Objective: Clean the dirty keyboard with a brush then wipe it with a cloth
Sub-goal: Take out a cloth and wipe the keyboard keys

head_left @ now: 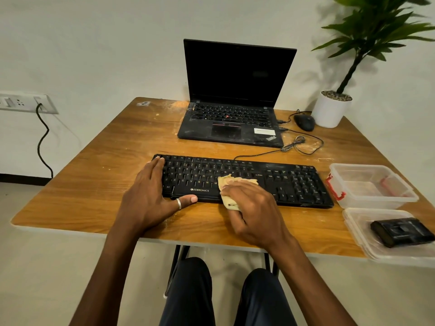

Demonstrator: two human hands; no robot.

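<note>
The wooden table [98, 165] carried everything. A ThinkPad laptop [235, 90] stood at the back with its lid open and screen dark. In front of it a black Zebronics keyboard [294, 182] lay across the table's near half, its long axis running left to right and its key legends facing the person.

The left hand [150, 196] lay flat on the keyboard's left end, fingers straight and close together over the keys, the ringed thumb stretched along the front edge. The right hand [254, 208] pressed down near the keyboard's middle, its fingers curled around a bunched yellowish cloth [227, 182]. One corner of the cloth poked out beyond the fingertips over the letter keys, and a fold hung past the front edge by the thumb. The rest of the cloth, and the keys beneath it, were hidden under that hand.

At the right, a clear plastic tray [357, 229], cut off by the edge of view, held a small black object [400, 231] that I couldn't identify.
</note>
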